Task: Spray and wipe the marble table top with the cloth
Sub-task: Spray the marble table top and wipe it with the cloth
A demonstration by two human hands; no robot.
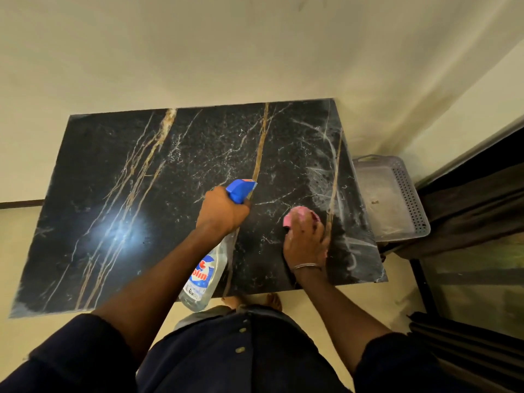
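The black marble table top [136, 199] with gold and white veins fills the middle of the view. My left hand [221, 211] grips the neck of a clear spray bottle [205, 276] with a blue trigger head, its nozzle pointing away over the table's middle. My right hand [307, 239] lies on a pink cloth [297, 215] near the table's right front part. The cloth shows only past my fingers. White smears mark the marble at the right edge.
A grey perforated plastic tray [397, 199] stands just right of the table. A cream wall runs behind the table. A dark window frame and curtain [476, 211] are at the right. My feet show on the floor under the front edge.
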